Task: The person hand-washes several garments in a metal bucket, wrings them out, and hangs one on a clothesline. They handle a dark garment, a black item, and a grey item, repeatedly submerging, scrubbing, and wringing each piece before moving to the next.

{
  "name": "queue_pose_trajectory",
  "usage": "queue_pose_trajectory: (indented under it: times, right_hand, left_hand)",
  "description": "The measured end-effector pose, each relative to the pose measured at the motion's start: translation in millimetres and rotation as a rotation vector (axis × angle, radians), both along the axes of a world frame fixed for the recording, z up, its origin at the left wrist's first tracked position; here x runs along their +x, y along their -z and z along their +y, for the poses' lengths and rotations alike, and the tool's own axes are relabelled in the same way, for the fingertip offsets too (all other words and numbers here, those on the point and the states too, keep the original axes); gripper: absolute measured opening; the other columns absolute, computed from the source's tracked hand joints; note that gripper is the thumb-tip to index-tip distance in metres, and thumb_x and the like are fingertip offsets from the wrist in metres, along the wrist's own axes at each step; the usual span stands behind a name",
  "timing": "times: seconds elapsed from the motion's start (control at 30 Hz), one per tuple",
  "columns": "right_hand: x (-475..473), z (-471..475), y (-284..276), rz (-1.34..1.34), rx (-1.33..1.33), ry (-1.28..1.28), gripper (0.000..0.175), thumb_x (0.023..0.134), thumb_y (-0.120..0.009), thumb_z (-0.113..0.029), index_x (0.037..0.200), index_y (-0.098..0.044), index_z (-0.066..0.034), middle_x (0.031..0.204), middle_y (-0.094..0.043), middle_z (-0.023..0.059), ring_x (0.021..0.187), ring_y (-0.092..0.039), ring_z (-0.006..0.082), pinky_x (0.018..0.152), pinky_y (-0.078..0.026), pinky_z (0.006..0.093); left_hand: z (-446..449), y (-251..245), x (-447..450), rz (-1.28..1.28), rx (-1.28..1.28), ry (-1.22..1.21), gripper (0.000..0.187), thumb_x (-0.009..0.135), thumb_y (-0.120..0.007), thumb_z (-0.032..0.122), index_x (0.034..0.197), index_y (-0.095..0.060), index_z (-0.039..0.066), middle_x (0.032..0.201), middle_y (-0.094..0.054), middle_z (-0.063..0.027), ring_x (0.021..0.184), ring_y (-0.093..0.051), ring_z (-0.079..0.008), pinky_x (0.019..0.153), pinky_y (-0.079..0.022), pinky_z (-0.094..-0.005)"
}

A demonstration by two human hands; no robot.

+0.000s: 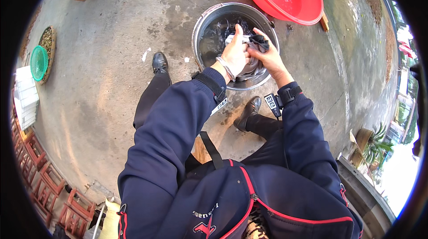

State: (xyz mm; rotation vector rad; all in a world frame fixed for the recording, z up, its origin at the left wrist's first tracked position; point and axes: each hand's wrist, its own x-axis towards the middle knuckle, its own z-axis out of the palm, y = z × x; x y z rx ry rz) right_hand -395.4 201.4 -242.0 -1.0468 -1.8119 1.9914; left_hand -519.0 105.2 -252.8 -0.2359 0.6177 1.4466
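Observation:
A round metal tub (198,43) of dark water stands on the concrete just ahead of my feet. Over its right half I hold a wet, bunched light-grey cloth (253,69) with a dark edge. My left hand (235,54) is on the cloth's left side, thumb pointing up and fingers curled into the fabric. On the other side, my right hand (269,59) grips it near the dark part (259,40). The fingers of both hands meet at the middle of the cloth. Its lower folds hang inside the tub, partly hidden by my left wrist.
A red plastic basin (306,0) holding water stands beyond the tub to the right. At far left are a green plastic basket (39,63), a woven tray (50,38) and white boxes (26,97). Several wooden stools (77,210) stand lower left.

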Motion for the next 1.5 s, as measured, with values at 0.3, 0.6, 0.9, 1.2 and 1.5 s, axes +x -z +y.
queue_pose_trajectory:
  times: [0.3, 0.6, 0.9, 1.2, 1.5]
  right_hand:
    - [0, 3, -68, 0.046, 0.095, -0.123, 0.047, 0.074, -0.064, 0.008, 0.118, -0.060, -0.0053, 0.112, -0.061, 0.0016, 0.104, -0.054, 0.0113, 0.095, -0.041, 0.0269]
    - [-19, -48, -68, -0.016, 0.201, -0.193, 0.033, 0.080, -0.072, -0.010, 0.110, -0.061, -0.0046, 0.100, -0.062, 0.0020, 0.094, -0.055, 0.0099, 0.087, -0.044, 0.0270]
    - [-23, -57, -47, -0.069, 0.368, 0.085, 0.021, 0.079, -0.067, -0.012, 0.098, -0.063, -0.0028, 0.086, -0.065, 0.0042, 0.079, -0.058, 0.0107, 0.073, -0.048, 0.0271]
    - [-8, -19, -22, -0.222, 0.085, 0.430, 0.026, 0.080, -0.071, -0.018, 0.098, -0.067, 0.0001, 0.089, -0.068, 0.0033, 0.080, -0.060, 0.0106, 0.075, -0.048, 0.0263]
    - [-4, 23, 8, 0.156, -0.229, 0.492, 0.034, 0.076, -0.073, -0.004, 0.108, -0.061, -0.0044, 0.096, -0.064, 0.0034, 0.085, -0.060, 0.0133, 0.081, -0.047, 0.0282]
  left_hand:
    - [5, 11, -12, 0.041, -0.300, -0.209, 0.068, 0.091, -0.051, 0.055, 0.131, -0.039, 0.001, 0.114, -0.056, -0.0236, 0.102, -0.059, -0.0341, 0.089, -0.049, -0.0457]
    - [0, 30, 0, -0.151, -0.078, -0.026, 0.042, 0.095, -0.051, 0.045, 0.088, -0.063, 0.005, 0.078, -0.065, -0.0075, 0.068, -0.063, -0.0215, 0.068, -0.054, -0.0355]
    - [8, 11, 18, -0.182, -0.261, -0.135, 0.040, 0.096, -0.046, 0.043, 0.097, -0.059, 0.006, 0.092, -0.065, -0.0102, 0.084, -0.061, -0.0267, 0.078, -0.048, -0.0386]
    - [14, 3, 4, 0.318, -0.160, -0.095, 0.029, 0.089, -0.065, 0.036, 0.087, -0.060, 0.007, 0.089, -0.063, -0.0043, 0.077, -0.061, -0.0153, 0.069, -0.049, -0.0289]
    - [4, -64, -74, 0.506, -0.305, -0.316, 0.036, 0.089, -0.063, 0.025, 0.112, -0.055, 0.000, 0.098, -0.058, -0.0118, 0.090, -0.062, -0.0237, 0.074, -0.053, -0.0364]
